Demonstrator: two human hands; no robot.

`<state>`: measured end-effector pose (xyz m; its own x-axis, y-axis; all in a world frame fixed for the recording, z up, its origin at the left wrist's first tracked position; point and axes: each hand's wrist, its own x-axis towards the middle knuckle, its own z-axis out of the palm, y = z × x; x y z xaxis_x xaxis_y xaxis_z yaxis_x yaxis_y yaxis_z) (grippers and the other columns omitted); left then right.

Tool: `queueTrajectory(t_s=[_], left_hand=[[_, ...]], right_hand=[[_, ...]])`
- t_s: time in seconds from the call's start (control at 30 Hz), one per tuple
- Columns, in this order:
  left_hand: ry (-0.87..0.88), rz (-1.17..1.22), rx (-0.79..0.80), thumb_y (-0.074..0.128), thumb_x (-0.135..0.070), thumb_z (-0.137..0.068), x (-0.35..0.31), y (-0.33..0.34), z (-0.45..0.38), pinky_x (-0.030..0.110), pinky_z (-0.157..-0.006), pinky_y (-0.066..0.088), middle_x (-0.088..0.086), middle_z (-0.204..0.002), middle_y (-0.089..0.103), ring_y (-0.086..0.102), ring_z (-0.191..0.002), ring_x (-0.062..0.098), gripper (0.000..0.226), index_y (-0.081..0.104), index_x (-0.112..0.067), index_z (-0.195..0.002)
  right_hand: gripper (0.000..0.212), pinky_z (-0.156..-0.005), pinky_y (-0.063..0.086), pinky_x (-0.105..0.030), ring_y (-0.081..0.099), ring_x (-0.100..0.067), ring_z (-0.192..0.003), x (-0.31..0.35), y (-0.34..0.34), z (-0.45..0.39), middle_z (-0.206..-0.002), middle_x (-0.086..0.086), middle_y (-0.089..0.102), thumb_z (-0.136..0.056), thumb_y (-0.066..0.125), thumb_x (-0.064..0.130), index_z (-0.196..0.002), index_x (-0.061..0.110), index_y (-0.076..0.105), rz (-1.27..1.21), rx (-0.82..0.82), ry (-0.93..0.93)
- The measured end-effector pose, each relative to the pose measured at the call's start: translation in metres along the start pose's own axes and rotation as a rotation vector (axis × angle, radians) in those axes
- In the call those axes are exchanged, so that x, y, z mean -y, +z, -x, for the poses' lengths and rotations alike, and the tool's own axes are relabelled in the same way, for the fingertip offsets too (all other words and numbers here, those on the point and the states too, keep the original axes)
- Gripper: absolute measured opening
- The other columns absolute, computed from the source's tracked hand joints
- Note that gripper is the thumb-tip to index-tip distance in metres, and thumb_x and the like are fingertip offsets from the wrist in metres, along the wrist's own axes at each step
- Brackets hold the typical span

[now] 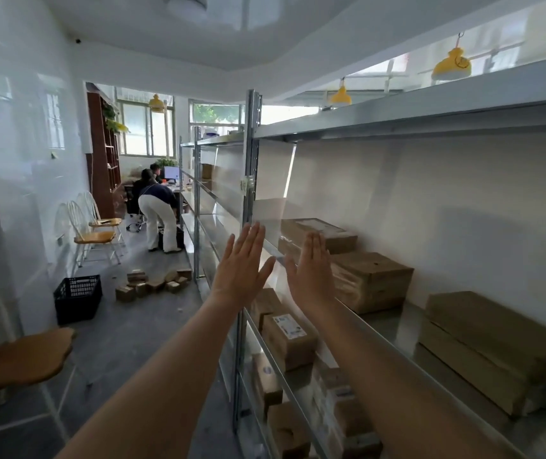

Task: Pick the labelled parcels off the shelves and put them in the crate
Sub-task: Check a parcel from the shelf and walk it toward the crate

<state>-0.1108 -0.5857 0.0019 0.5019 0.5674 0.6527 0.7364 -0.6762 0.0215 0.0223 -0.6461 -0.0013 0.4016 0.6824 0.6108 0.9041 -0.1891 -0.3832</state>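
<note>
Your left hand [240, 266] and right hand [313, 271] are both raised in front of you, fingers straight and together, backs toward the camera, holding nothing and touching nothing you can confirm. They sit close together but apart, in front of the metal shelving [430, 117] on your right. On the shelf level behind the hands lie three large brown parcels [372, 279] in a row, the far one [318, 235] just beyond your right fingertips, the near one [493, 346] well to the right. One level down, below your right forearm, a smaller labelled parcel [290, 337] shows a white label on top, with more small boxes [341, 402] stacked under and beside it. The black crate [78, 298] stands on the floor to the left, well apart from the shelves, near a scatter of small boxes on the floor [152, 283]. A wooden-seat chair [21, 359] is close at left. Far down the aisle a person [159, 217] bends over another crate.
</note>
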Motion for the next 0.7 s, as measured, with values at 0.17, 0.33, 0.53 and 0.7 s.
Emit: queueTrajectory(t_s=[0.17, 0.33, 0.53, 0.7], left_hand=[[-0.111, 0.194, 0.033, 0.015, -0.048, -0.1, 0.025, 0.054, -0.05, 0.04, -0.121, -0.005, 0.002, -0.161, -0.007, -0.013, -0.147, 0.016, 0.065, -0.004, -0.015, -0.153], [-0.267, 0.441, 0.041, 0.016, -0.051, -0.1, 0.042, 0.109, -0.108, 0.047, -0.118, 0.001, 0.003, -0.162, -0.002, -0.005, -0.149, 0.023, 0.064, 0.0, -0.019, -0.153], [-0.325, 0.76, 0.099, 0.023, -0.053, -0.099, 0.045, 0.159, -0.194, 0.051, -0.116, 0.023, 0.013, -0.158, 0.018, 0.019, -0.145, 0.032, 0.067, 0.012, -0.015, -0.152], [-0.473, 1.186, 0.267, 0.026, -0.065, -0.093, 0.029, 0.192, -0.245, 0.048, -0.114, 0.025, 0.009, -0.154, 0.032, 0.033, -0.14, 0.032, 0.077, 0.028, -0.013, -0.149]], right_hand=[[0.071, -0.121, 0.009, -0.035, 0.0, -0.022, -0.15, 0.004, 0.042, -0.05, -0.163, -0.007, -0.002, -0.102, 0.035, 0.043, -0.154, 0.011, 0.0, -0.203, -0.079, 0.194], [0.072, -0.122, 0.012, -0.038, 0.0, -0.022, -0.15, -0.007, 0.079, -0.097, -0.163, -0.006, -0.002, -0.101, 0.041, 0.036, -0.154, 0.011, 0.0, -0.3, -0.294, 0.272], [0.069, -0.121, 0.004, -0.034, 0.001, -0.021, -0.15, -0.045, 0.104, -0.14, -0.163, -0.007, 0.001, -0.101, 0.039, 0.031, -0.154, 0.008, 0.001, -0.152, -0.437, 0.314], [0.065, -0.121, 0.013, -0.046, 0.009, -0.024, -0.149, -0.067, 0.122, -0.158, -0.162, -0.01, 0.01, -0.102, 0.036, 0.034, -0.154, 0.006, 0.008, -0.069, -0.577, 0.444]])
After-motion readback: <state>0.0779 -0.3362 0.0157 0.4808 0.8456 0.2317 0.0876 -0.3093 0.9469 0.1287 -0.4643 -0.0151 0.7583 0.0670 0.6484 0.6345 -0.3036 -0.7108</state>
